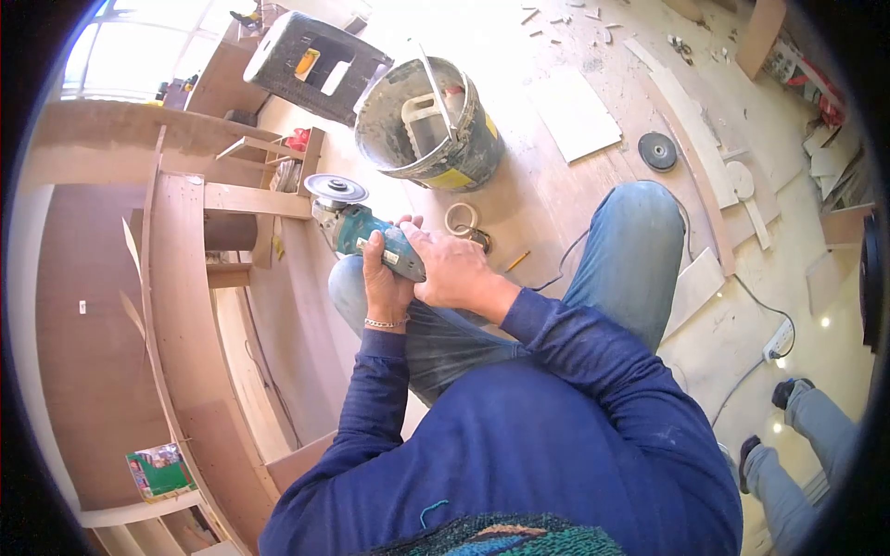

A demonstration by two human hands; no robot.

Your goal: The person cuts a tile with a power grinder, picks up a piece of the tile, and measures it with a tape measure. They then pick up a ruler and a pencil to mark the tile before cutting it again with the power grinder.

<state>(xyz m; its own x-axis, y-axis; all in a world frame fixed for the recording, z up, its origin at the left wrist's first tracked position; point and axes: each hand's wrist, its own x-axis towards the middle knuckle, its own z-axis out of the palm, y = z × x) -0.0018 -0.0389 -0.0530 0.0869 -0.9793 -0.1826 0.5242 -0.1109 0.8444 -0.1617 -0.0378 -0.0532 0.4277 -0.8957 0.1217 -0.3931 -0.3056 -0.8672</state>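
A teal angle grinder (375, 243) is held above my bent knee, its round metal disc (336, 189) facing up at the far end. My left hand (385, 283) is wrapped round the grinder body from the near left side, with the thumb along it. My right hand (459, 269) closes over the rear of the same body from the right. Beyond my hands, a roll of tape (462, 219) and a pencil (517, 260) lie on the floor.
A dirty black bucket (482, 153) stands ahead beside a dark plastic stool (278, 65). Wooden framing (181, 278) runs along the left. A black disc (657, 151), board pieces and a power strip (779, 340) lie right. Another person's legs (820, 426) show lower right.
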